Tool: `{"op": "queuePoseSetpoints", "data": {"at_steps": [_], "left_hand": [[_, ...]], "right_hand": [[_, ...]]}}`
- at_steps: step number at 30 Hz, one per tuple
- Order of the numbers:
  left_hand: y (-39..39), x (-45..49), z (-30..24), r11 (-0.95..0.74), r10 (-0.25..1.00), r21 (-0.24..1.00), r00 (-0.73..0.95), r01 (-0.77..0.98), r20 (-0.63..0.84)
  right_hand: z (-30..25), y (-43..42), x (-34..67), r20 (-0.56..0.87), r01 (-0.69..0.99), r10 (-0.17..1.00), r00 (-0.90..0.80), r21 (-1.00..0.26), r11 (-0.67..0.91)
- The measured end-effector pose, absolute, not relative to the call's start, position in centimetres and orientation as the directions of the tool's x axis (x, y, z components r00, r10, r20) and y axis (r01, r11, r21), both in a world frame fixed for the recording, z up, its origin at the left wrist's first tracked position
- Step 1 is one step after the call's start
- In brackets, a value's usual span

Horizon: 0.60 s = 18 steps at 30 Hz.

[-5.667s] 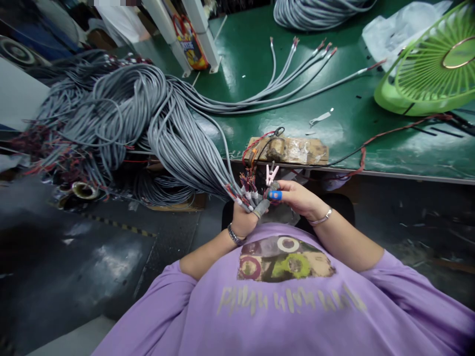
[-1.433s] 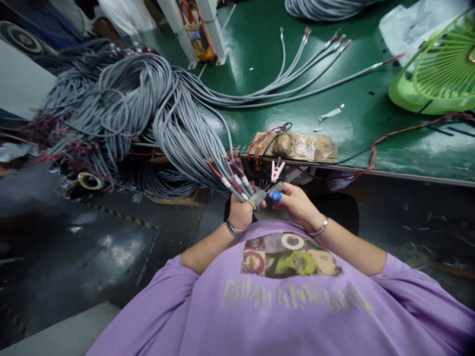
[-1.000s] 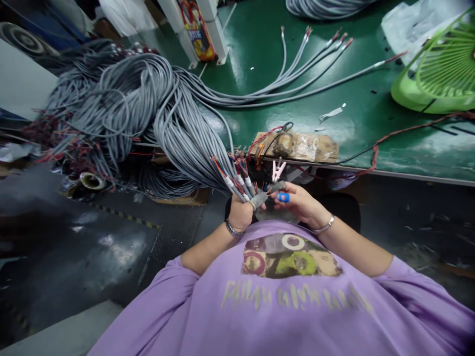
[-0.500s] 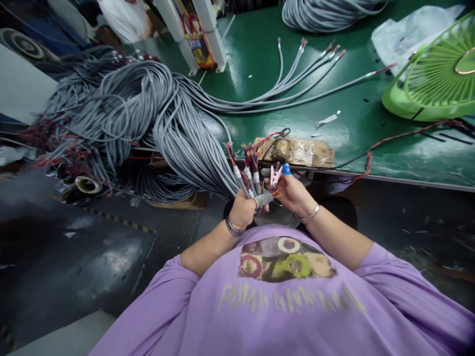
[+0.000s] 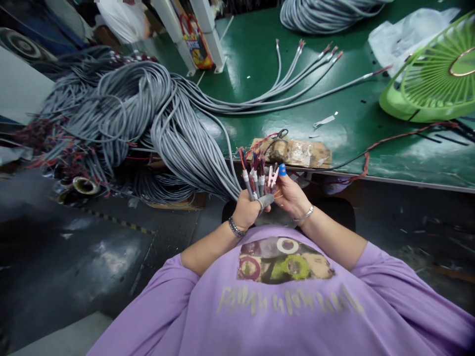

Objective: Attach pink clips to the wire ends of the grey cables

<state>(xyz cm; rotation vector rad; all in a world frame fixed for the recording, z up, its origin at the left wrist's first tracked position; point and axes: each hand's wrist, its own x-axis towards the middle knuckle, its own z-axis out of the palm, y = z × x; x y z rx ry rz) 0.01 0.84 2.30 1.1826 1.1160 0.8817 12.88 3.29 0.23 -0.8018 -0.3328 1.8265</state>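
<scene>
My left hand [image 5: 247, 211] is closed round a bundle of grey cables [image 5: 193, 148], just below their stripped ends [image 5: 252, 168], which stick up with red and coloured wires showing. A grey sleeve covers its thumb. My right hand [image 5: 289, 193] sits right beside it, fingers closed at a pink clip [image 5: 272, 174]; a blue cap covers one fingertip. Both hands are just in front of the bench edge, below a taped wooden block [image 5: 300, 151] with wires on it.
A big heap of grey cables [image 5: 111, 109] lies to the left and runs onto the green bench [image 5: 389, 143]. Several cables fan out across the bench [image 5: 297, 74]. A green fan [image 5: 434, 79], a plastic bag [image 5: 401, 32] and a red-black lead [image 5: 389, 136] are at right.
Both hands have lifted toward the bench edge. The cable ends now point upright instead of leaning left. My right hand has moved up to the pink clip.
</scene>
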Motion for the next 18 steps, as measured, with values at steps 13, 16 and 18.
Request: {"op": "queuePoseSetpoints", "data": {"at_steps": [13,16,18], "left_hand": [[-0.5,-0.6,3.6,0.197,0.964,0.98,0.184,-0.02,-0.19],[-0.4,-0.6,3.2,0.186,0.97,0.983,0.159,-0.01,-0.182],[-0.2,-0.4,2.9,0.184,0.972,0.983,0.149,-0.012,-0.18]], "right_hand": [[0.8,2.8,14.0,-0.345,-0.698,0.906,-0.244,-0.586,-0.411],[1.2,2.8,14.1,-0.363,-0.702,0.908,-0.208,-0.591,-0.397],[1.2,2.7,14.0,-0.364,-0.7,0.913,-0.182,-0.604,-0.381]]}}
